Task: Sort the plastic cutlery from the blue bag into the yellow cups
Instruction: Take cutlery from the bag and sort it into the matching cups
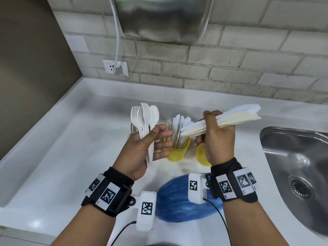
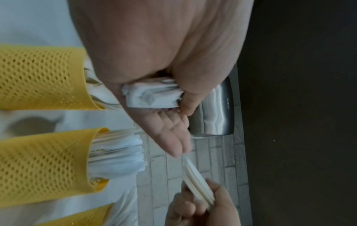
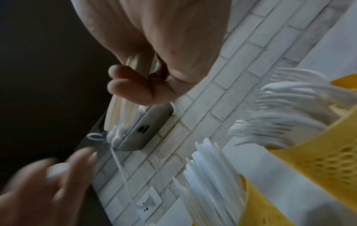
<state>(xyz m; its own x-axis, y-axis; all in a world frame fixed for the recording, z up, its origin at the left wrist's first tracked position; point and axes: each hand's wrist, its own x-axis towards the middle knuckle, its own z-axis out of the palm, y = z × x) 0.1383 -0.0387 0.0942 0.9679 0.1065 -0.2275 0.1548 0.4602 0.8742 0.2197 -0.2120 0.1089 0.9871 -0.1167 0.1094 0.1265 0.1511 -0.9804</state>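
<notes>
My left hand (image 1: 156, 137) holds an upright bundle of white forks and spoons (image 1: 146, 119), thumb pinning the handles (image 2: 152, 96) against the palm, the other fingers stretched out. My right hand (image 1: 209, 126) grips a bundle of white and cream knives (image 1: 230, 116), lying nearly level above the cups. Just behind both hands, the middle yellow mesh cup (image 1: 177, 151) holds upright knives (image 3: 212, 175). A second yellow cup (image 1: 201, 155) is half hidden by my right hand, and a third (image 2: 38, 76) sits behind my left. The blue bag (image 1: 177, 199) lies between my wrists.
A white counter (image 1: 71, 148) runs to a brick wall with a socket (image 1: 115, 66) and plugged cord. A steel hand dryer (image 1: 159, 16) hangs above. A steel sink (image 1: 298, 157) sits at the right. A raised counter edge borders the left side.
</notes>
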